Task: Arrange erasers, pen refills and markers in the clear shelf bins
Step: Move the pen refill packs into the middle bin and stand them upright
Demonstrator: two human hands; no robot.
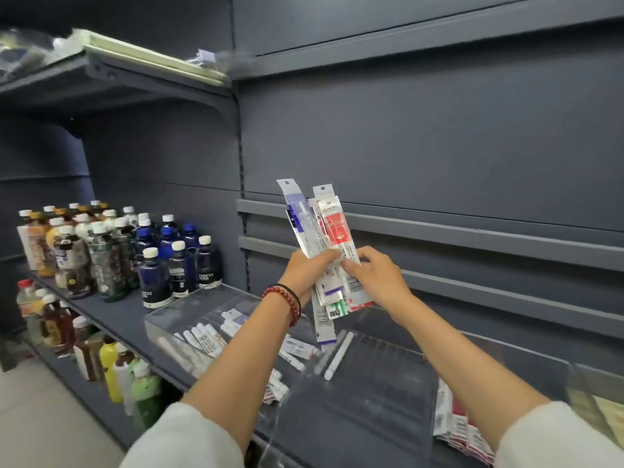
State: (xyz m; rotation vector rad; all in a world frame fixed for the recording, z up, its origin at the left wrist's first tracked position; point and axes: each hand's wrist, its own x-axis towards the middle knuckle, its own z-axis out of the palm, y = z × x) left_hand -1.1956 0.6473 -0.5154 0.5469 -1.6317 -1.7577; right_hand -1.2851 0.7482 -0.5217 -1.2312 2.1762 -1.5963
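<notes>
- Head view: my left hand (305,271) grips a fan of refill packs (312,228) above the bins. Its fingers are curled round their lower halves so the labels face me.
- My right hand (378,275) pinches the red pack (337,228) at the front of the fan. I judge I'm separating it from the rest.
- I hold them high, near the back panel (439,146), probably to read them before choosing a bin.
- Below, the left bin (158,324) holds white markers (202,336) lying side by side. The middle bin (388,400) has one marker (339,356) near its left wall.
- Red-and-white packets (452,423) lie under my right arm.
- Both bins sit on a dark grey shelf (111,312). Bottles (101,255) stand crowded to the left, with more on the shelf below.
</notes>
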